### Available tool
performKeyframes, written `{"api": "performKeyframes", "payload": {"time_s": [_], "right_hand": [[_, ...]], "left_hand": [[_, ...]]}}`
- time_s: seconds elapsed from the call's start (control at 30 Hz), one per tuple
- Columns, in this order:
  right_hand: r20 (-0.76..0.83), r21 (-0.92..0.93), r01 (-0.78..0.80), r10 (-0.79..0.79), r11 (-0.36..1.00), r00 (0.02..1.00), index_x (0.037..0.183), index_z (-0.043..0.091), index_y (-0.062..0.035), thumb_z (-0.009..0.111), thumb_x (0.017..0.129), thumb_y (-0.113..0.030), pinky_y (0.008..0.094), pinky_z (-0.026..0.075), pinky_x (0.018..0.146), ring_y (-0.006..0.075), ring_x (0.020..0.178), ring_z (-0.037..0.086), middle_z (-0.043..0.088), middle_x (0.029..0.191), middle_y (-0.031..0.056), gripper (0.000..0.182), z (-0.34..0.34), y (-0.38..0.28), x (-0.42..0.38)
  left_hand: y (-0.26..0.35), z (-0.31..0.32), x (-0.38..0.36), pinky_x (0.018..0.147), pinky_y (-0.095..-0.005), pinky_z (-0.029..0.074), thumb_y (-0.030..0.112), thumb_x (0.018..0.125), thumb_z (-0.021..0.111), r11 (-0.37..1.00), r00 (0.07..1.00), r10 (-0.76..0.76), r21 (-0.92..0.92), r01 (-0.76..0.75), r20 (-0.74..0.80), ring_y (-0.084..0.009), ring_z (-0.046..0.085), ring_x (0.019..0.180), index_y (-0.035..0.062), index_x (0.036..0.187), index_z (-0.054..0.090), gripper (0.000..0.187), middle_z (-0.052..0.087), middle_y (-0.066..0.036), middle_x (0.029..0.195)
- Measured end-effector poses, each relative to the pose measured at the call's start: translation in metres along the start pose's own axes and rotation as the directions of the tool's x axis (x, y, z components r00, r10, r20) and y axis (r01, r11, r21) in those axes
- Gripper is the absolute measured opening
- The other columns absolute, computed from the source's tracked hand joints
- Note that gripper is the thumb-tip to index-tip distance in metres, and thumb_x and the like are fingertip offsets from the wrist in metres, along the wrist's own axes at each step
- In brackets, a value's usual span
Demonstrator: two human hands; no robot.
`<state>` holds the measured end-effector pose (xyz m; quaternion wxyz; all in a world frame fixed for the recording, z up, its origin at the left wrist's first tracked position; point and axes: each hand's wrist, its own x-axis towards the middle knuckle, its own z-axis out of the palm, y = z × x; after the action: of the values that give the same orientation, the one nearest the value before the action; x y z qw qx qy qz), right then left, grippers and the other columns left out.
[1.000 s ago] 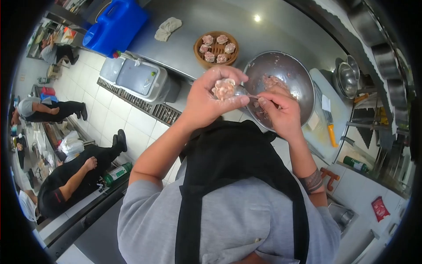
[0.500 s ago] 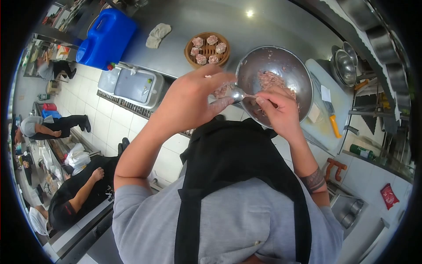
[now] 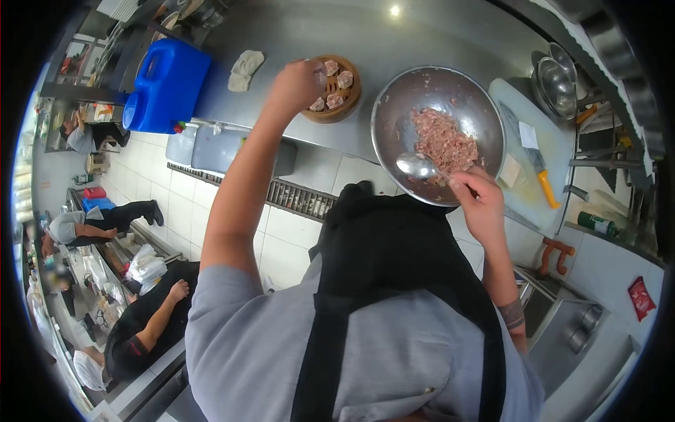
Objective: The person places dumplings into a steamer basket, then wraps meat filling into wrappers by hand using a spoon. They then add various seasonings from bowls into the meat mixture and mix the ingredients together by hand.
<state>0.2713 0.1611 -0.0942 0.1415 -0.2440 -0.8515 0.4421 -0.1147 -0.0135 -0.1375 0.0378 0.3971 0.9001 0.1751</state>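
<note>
My left hand (image 3: 299,83) reaches over the left side of a round wooden steamer basket (image 3: 354,98). Its fingers are curled; what they hold, if anything, is hidden. Several small meat dumplings (image 3: 344,79) show in the basket, and the hand covers the rest. My right hand (image 3: 479,199) grips the handle of a metal spoon (image 3: 416,166) at the near rim of a steel mixing bowl (image 3: 394,95). The spoon's bowl lies over the near left inside of the mixing bowl, beside a mound of pink minced meat (image 3: 443,137).
A cloth (image 3: 246,70) and a blue jug (image 3: 169,84) are on the steel counter (image 3: 302,28) to the left. On the right, a yellow-handled knife (image 3: 545,184) rests on a white cutting board (image 3: 559,133). Co-workers stand at far left, one in black (image 3: 151,320).
My left hand has moved from beside the mixing bowl, where it held a meat-filled dumpling, up-left to the steamer basket. My right hand has lowered the spoon into the bowl.
</note>
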Motion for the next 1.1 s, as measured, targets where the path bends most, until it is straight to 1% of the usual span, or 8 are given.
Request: {"api": "performKeyframes", "payload": {"time_s": [0.13, 0.37, 0.57, 0.63, 0.77, 0.93, 1.0, 1.1], "right_hand": [[-0.056, 0.053, -0.084, 0.087, 0.995, 0.995, 0.099, 0.076, -0.0001, 0.073, 0.092, -0.006, 0.0316, 0.045, 0.073, 0.0196, 0.075, 0.059, 0.063, 0.08, 0.0068, 0.01, -0.016, 0.007, -0.024], [-0.113, 0.143, -0.176, 0.193, 0.974, 0.975, 0.102, 0.075, 0.0017, 0.073, 0.094, -0.005, 0.0282, 0.043, 0.07, 0.0141, 0.074, 0.056, 0.062, 0.08, 0.0044, 0.011, -0.028, 0.015, -0.047], [-0.137, 0.129, -0.162, 0.179, 0.978, 0.974, 0.102, 0.074, 0.002, 0.072, 0.095, -0.005, 0.0275, 0.042, 0.07, 0.0125, 0.074, 0.053, 0.06, 0.08, 0.0033, 0.01, -0.04, 0.017, -0.054], [-0.143, 0.135, -0.16, 0.179, 0.978, 0.973, 0.103, 0.074, 0.002, 0.072, 0.095, -0.005, 0.0275, 0.042, 0.07, 0.0114, 0.075, 0.052, 0.059, 0.08, 0.0023, 0.01, -0.047, 0.022, -0.058], [-0.161, 0.29, -0.211, 0.265, 0.933, 0.951, 0.106, 0.072, 0.0011, 0.068, 0.1, -0.009, 0.0256, 0.039, 0.071, 0.0075, 0.076, 0.047, 0.057, 0.081, -0.0025, 0.012, -0.046, 0.032, -0.058], [-0.098, 0.492, -0.328, 0.426, 0.806, 0.899, 0.108, 0.068, -0.0003, 0.061, 0.105, -0.014, 0.0251, 0.038, 0.071, 0.0075, 0.076, 0.046, 0.054, 0.084, -0.0028, 0.016, -0.041, 0.046, -0.058], [-0.065, 0.728, -0.181, 0.329, 0.662, 0.942, 0.109, 0.063, -0.0017, 0.057, 0.107, -0.014, 0.0264, 0.039, 0.071, 0.0092, 0.075, 0.046, 0.054, 0.086, -0.0014, 0.014, -0.041, 0.047, -0.059], [-0.178, 0.804, -0.108, 0.41, 0.584, 0.894, 0.108, 0.06, -0.0027, 0.054, 0.107, -0.011, 0.0277, 0.038, 0.07, 0.0109, 0.073, 0.044, 0.054, 0.086, -0.0003, 0.01, -0.058, 0.038, -0.065]], "left_hand": [[0.006, 0.018, 0.022, 0.088, -0.0481, 0.057, 0.012, 0.081, 0.064, 0.969, 0.97, -0.16, 0.217, 0.119, 0.183, -0.0394, 0.07, 0.103, 0.0113, 0.116, 0.073, 0.036, 0.074, -0.02, 0.106], [-0.006, 0.048, 0.03, 0.089, -0.0469, 0.057, 0.02, 0.084, 0.07, 0.968, 0.975, -0.141, 0.232, 0.099, 0.173, -0.0363, 0.071, 0.106, 0.0124, 0.125, 0.068, 0.042, 0.075, -0.017, 0.11], [0.014, -0.022, 0.013, 0.09, -0.0456, 0.056, 0.03, 0.08, 0.078, 0.964, 0.974, -0.181, 0.222, 0.148, 0.137, -0.0339, 0.071, 0.107, 0.0126, 0.129, 0.066, 0.052, 0.076, -0.013, 0.112], [0.006, -0.049, 0.004, 0.088, -0.0441, 0.056, 0.032, 0.081, 0.08, 0.983, 0.988, -0.115, 0.13, 0.129, -0.107, -0.0335, 0.072, 0.103, 0.0104, 0.123, 0.069, 0.048, 0.076, -0.011, 0.109], [0.001, -0.088, -0.017, 0.085, -0.0404, 0.056, 0.033, 0.087, 0.078, 0.975, 0.966, -0.194, 0.078, 0.209, -0.172, -0.0338, 0.073, 0.099, 0.008, 0.116, 0.072, 0.038, 0.077, -0.011, 0.101], [0.002, -0.075, -0.045, 0.083, -0.0417, 0.055, 0.033, 0.088, 0.077, 0.986, 0.971, -0.153, 0.037, 0.162, -0.185, -0.0348, 0.073, 0.097, 0.0074, 0.113, 0.073, 0.036, 0.076, -0.014, 0.101], [0.032, -0.06, -0.05, 0.082, -0.043, 0.056, 0.03, 0.089, 0.075, 0.985, 0.985, -0.144, -0.106, 0.134, -0.093, -0.0362, 0.073, 0.097, 0.0076, 0.11, 0.074, 0.031, 0.076, -0.016, 0.1], [0.079, -0.028, -0.056, 0.077, -0.0409, 0.056, 0.025, 0.09, 0.076, 0.944, 0.996, -0.043, -0.33, 0.013, -0.083, -0.0326, 0.074, 0.09, 0.0068, 0.11, 0.075, 0.027, 0.077, -0.015, 0.099]]}}
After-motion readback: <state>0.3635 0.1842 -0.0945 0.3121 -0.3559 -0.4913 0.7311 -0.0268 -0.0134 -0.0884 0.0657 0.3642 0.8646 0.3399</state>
